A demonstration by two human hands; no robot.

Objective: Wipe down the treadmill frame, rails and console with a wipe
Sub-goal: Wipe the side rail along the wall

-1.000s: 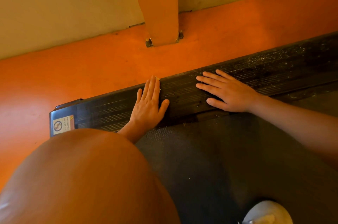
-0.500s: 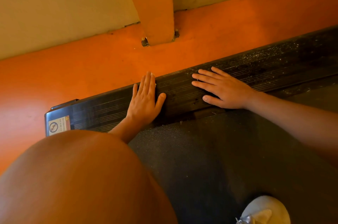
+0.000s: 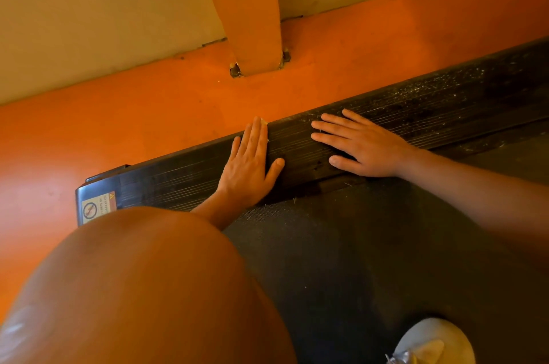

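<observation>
The treadmill's black ribbed side rail (image 3: 445, 108) runs diagonally from lower left to upper right, speckled with dust toward the right. My left hand (image 3: 249, 167) lies flat on the rail with fingers together, pressing a pale wipe (image 3: 264, 122); only a sliver of the wipe shows at the fingertips. My right hand (image 3: 365, 147) rests flat on the rail just to the right, fingers spread, with nothing in it. The dark belt (image 3: 371, 259) lies below the rail.
A warning sticker (image 3: 98, 207) marks the rail's end cap at the left. My bare knee (image 3: 142, 289) fills the lower left, and a white shoe (image 3: 433, 343) stands on the belt. An orange post (image 3: 249, 22) is bolted to the orange floor (image 3: 118, 126) beyond the rail.
My left hand has slid a little to the right along the rail, closing the gap to my right hand, which has stayed in place.
</observation>
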